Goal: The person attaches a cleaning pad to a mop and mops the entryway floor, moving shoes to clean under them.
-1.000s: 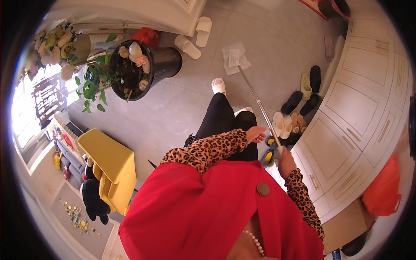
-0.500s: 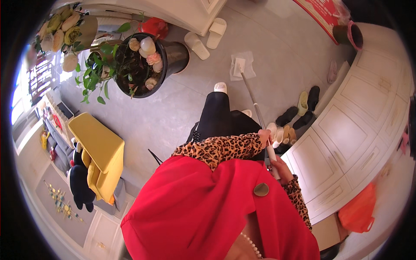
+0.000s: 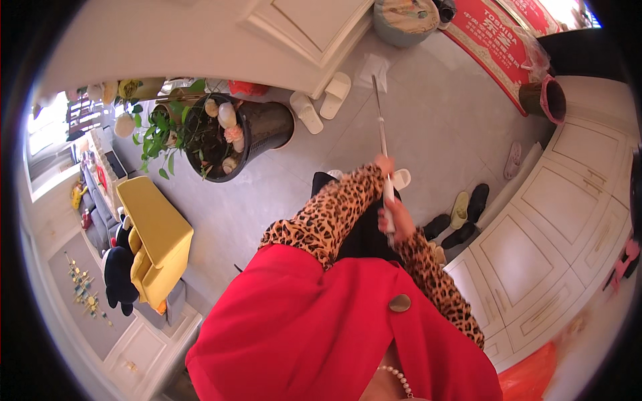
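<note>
A flat floor mop [image 3: 382, 128] slants away from me across the grey tiles. Its small head, with a thin white cloth [image 3: 374, 69] around it, lies on the floor ahead of the white cabinet corner. My left hand [image 3: 384, 165] is closed around the pole about midway. Nearer my body, my right hand [image 3: 399, 220] grips the white handle end. Both sleeves are leopard print, stretched forward over my dark trousers. A white slipper [image 3: 401, 178] shows just right of the pole, on my foot.
A pair of cream slippers [image 3: 335, 95] lies by the cabinet. At left stand a large dark planter [image 3: 267, 125] and a yellow chair [image 3: 157, 220]. Shoes [image 3: 459, 209] line the white cupboards [image 3: 535, 234] at right. Farther off are a red mat [image 3: 485, 50], a bin [image 3: 540, 100] and a round stool [image 3: 403, 27].
The mop head has slid farther away across the floor. Both hands have moved forward with the pole, still gripping it. My view has tilted up, showing the stool and more of the mat.
</note>
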Available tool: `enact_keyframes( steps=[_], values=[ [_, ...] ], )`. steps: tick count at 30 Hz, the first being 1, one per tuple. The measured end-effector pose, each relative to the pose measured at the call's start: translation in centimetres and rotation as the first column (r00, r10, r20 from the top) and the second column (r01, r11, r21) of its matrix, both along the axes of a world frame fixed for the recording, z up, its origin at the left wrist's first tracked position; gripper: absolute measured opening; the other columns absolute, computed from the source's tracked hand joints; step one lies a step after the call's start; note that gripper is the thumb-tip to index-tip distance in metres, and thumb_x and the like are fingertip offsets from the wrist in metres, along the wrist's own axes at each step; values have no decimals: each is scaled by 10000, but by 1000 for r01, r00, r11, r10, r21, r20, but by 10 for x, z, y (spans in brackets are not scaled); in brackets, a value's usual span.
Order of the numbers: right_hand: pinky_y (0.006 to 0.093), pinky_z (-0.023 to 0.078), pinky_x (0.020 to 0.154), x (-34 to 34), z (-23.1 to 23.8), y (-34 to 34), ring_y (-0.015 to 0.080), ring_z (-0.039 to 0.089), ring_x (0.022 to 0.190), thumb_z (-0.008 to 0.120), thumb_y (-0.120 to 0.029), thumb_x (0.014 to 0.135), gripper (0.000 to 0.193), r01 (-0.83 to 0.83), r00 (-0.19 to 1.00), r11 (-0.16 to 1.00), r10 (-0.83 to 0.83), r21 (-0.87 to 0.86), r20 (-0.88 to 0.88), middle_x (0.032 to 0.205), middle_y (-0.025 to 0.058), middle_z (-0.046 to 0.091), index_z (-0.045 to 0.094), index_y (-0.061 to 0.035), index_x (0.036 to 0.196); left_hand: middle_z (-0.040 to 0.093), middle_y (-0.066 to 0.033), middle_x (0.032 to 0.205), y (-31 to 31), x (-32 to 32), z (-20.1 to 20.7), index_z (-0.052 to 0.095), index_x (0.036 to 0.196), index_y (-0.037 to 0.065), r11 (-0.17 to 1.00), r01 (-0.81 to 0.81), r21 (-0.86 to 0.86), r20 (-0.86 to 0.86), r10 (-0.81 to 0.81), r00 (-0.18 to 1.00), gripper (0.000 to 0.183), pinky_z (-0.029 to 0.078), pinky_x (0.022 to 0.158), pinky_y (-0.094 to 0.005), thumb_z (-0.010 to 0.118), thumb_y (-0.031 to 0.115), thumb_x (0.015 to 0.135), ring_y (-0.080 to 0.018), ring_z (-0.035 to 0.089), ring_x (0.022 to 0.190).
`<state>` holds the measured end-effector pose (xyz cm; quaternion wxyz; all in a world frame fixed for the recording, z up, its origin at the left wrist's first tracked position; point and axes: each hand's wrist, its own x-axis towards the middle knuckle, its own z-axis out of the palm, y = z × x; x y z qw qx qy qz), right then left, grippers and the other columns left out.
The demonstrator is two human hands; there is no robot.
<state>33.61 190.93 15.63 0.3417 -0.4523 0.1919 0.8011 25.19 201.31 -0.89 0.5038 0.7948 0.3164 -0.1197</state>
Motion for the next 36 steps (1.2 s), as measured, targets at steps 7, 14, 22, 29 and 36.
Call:
enact_keyframes(
  steps=[7, 14, 22, 29, 36],
  values=[
    [212, 314, 355, 46, -33, 109, 85, 358, 432, 477, -250, 817, 206, 13, 993, 1000, -16, -27, -118, 634, 27, 413, 347, -108, 890, 597, -57, 602, 119, 46, -60, 604, 567, 47, 472, -872, -131, -680, 597, 426, 181, 436, 477, -324, 591, 208, 649, -212, 571, 555],
    [202, 335, 370, 93, -9, 38, 79, 390, 435, 484, -333, 811, 287, 30, 959, 994, -59, -108, -276, 585, 1, 428, 424, -118, 991, 594, -61, 688, -20, 106, -147, 643, 637, 115, 897, 23, 441, -603, 277, 748, 93, 447, 579, -328, 572, 171, 659, -193, 567, 680],
    [205, 318, 364, 108, 39, -40, 92, 387, 444, 487, -335, 810, 233, 33, 996, 986, -17, -166, 93, 619, 9, 444, 402, -167, 948, 516, -52, 475, -85, 186, 19, 491, 463, 64, 379, -800, 466, -472, 871, 137, 295, 294, 347, -335, 504, 174, 737, -226, 479, 399],
    [216, 315, 342, 130, 19, 90, 99, 367, 411, 496, -318, 808, 230, 291, 956, 938, -293, -191, 17, 603, 17, 429, 331, -170, 868, 596, -95, 624, 103, 190, 41, 632, 677, 26, 949, 306, 70, -263, -279, 924, 181, 475, 605, -334, 641, 204, 648, -224, 584, 568],
    [203, 316, 356, 217, 5, 164, 80, 353, 424, 476, -264, 820, 209, 195, 981, 971, -190, -139, 48, 596, 13, 410, 357, -125, 921, 606, -60, 638, 177, 272, 22, 629, 688, 45, 940, -176, -293, -445, 29, 895, 201, 470, 558, -304, 492, 173, 760, -179, 588, 622]
  ],
)
